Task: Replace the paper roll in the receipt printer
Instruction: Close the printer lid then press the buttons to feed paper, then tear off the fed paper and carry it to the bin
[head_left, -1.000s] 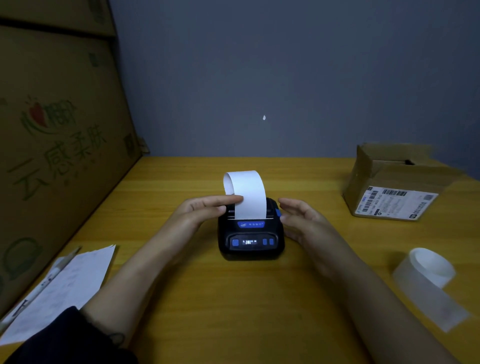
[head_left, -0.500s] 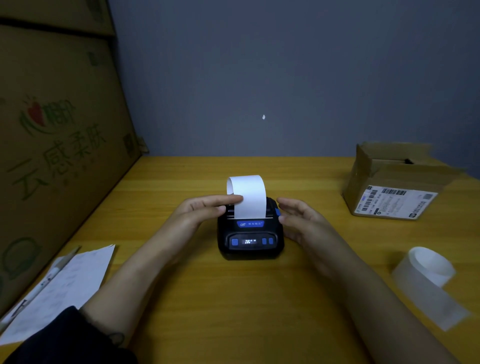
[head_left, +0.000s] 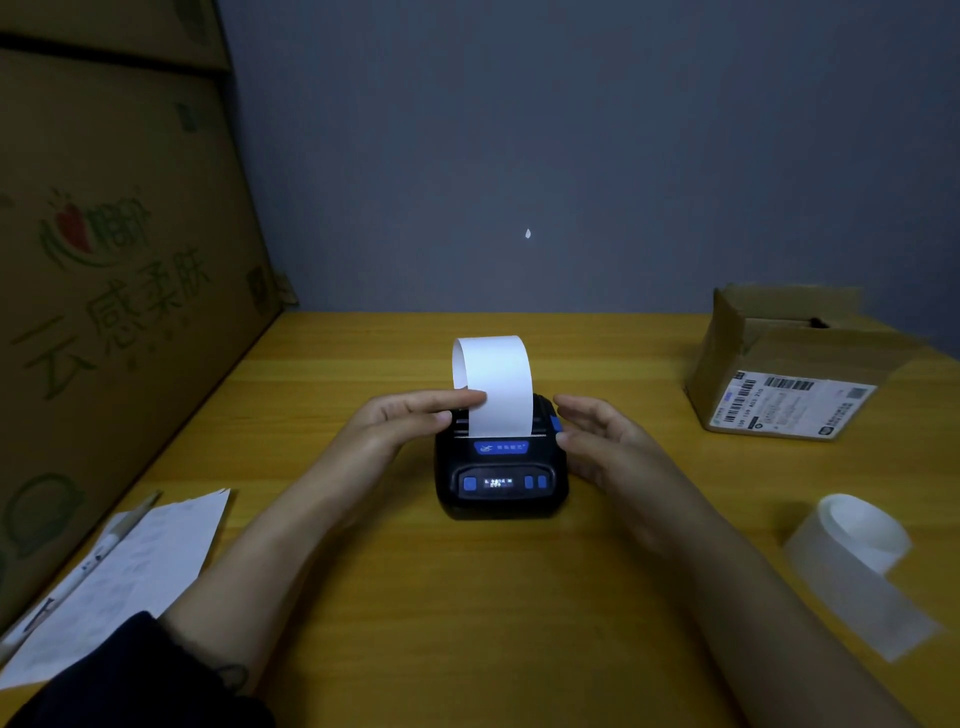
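The receipt printer (head_left: 501, 467), a small black plastic box with blue buttons and a lit display, sits at the centre of the wooden table (head_left: 467, 623). A white paper strip (head_left: 496, 387) rises from its slot and curls over toward 11 o'clock; it looks thin, light and floppy, likely to crease or tear if tugged sideways, so it is best taken near the slot. The left hand (head_left: 410, 423) pinches the strip's left edge between thumb and fingertips. The right hand (head_left: 605, 441) is open, fingers loosely curved, just beside the printer at 3 o'clock. A loose paper curl (head_left: 857, 551) lies at 4 o'clock, a cardboard box (head_left: 789, 374) at 2 o'clock
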